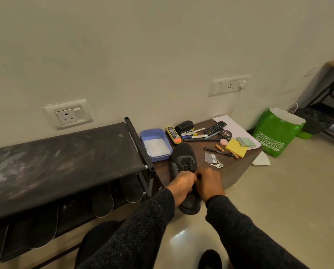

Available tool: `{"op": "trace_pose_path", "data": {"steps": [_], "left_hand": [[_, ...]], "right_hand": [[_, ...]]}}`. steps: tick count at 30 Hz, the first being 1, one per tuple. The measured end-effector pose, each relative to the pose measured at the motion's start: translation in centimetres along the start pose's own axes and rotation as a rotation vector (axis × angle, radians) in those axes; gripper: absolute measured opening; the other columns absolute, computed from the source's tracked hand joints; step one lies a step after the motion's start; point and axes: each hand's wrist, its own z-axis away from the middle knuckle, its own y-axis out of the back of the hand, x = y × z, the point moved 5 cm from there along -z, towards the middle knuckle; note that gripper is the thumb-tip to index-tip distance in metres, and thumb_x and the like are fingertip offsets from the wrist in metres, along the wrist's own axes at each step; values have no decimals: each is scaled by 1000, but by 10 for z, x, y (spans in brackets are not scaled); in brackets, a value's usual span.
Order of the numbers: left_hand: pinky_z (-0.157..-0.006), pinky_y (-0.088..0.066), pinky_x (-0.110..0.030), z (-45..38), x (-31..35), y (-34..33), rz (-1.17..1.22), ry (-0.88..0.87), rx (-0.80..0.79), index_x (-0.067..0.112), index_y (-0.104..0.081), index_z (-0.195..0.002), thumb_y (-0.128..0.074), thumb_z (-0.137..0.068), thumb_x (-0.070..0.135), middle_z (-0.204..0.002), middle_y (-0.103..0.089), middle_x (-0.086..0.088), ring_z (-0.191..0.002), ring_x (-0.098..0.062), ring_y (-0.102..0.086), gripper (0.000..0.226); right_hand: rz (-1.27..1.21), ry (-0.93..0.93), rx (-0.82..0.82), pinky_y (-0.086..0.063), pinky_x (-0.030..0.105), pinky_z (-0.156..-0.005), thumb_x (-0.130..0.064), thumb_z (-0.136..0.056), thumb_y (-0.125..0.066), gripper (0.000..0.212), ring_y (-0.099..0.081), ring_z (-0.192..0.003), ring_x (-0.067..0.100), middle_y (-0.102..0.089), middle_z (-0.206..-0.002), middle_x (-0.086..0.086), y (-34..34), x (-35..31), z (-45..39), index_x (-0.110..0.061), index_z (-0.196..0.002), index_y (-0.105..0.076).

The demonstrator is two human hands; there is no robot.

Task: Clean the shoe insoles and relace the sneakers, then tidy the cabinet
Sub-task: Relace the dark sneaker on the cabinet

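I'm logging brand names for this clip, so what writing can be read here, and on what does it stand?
"FRESH FOOD DELIVERED IN" and "MINUTES", with a partly cut number before it: green bag on the floor.
"Cherry": round black tin on the low table.
Yellow-and-black tube: label too small to read.
Remote control: button markings too small to read.

Dim, soft light; warped edges

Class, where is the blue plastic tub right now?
The blue plastic tub sits on the low brown cabinet, at its left edge beside the black shoe rack, just behind the black sneaker.
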Motion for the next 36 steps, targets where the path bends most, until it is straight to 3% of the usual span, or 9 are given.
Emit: {"op": "trace_pose_path", "data": {"steps": [6,10,14,17,21,24,29,32,36], "left_hand": [[-95,-54,-47,4,13,16,-385,-218,93,12,-68,-91,-43,-98,21,-108,-66,-22,-104,-37,-64,28],[-81,-55,-40,15,21,25,-610,-406,162,19,-61,-59,-53,-101,25,-75,-67,-9,-81,-27,-65,44],[-74,-54,-24,28,30,34,-683,-689,441,20,-71,-95,-69,-94,28,-92,-66,4,-83,-6,-60,8],[-89,-48,-23,25,27,30,-763,-787,402,23,-58,-127,-67,-93,20,-115,-55,1,-101,-11,-53,34],[-97,-49,-30,15,24,26,-930,-867,348,22,-71,-115,-60,-99,29,-116,-61,0,-104,-12,-54,21],[-93,-44,-26,6,19,26,-1077,-902,320,26,-72,-115,-54,-101,40,-119,-55,2,-104,-11,-47,27],[-84,-45,-25,-1,12,25,-1206,-908,300,22,-71,-109,-53,-103,37,-118,-50,1,-100,-12,-47,25],[-82,-49,-24,-5,16,26,-1174,-923,340,22,-71,-104,-57,-100,34,-111,-55,2,-95,-10,-51,19],[-73,-48,-27,-4,22,23,-1185,-932,424,20,-68,-96,-63,-96,33,-99,-57,2,-87,-13,-55,14]], "right_hand": [[115,98,73,-42,23,-70,-12,-89,-65,4,-47,-88,17,-48,-101,3,-4,1,-9,-13,-89,-69],[141,118,13,-41,17,-70,-18,-89,-69,4,-40,-85,8,-37,-106,-2,-5,7,-20,-15,-91,-68],[276,301,11,-43,27,-75,-22,-85,-75,7,-37,-94,15,-38,-107,0,-4,1,-27,-17,-84,-70],[273,334,46,-46,30,-71,-20,-80,-78,18,-36,-92,15,-36,-105,0,-3,3,-29,-19,-86,-60],[194,217,62,-56,38,-85,-25,-77,-80,54,-43,-111,25,-33,-128,7,-1,7,-32,-25,-114,-41],[132,165,10,-49,41,-99,-27,-76,-82,77,-38,-129,26,-32,-143,8,-2,10,-39,-29,-136,-35],[94,251,-29,-53,29,-86,-23,-84,-75,45,-50,-103,14,-45,-123,-1,-1,8,-29,-27,-117,-44],[69,361,-13,-42,11,-79,-20,-92,-66,26,-46,-95,5,-51,-119,-1,7,8,-6,-19,-117,-61],[34,404,-21,-47,15,-82,-28,-96,-55,27,-51,-96,8,-53,-113,-2,11,13,16,-18,-113,-72]]}}
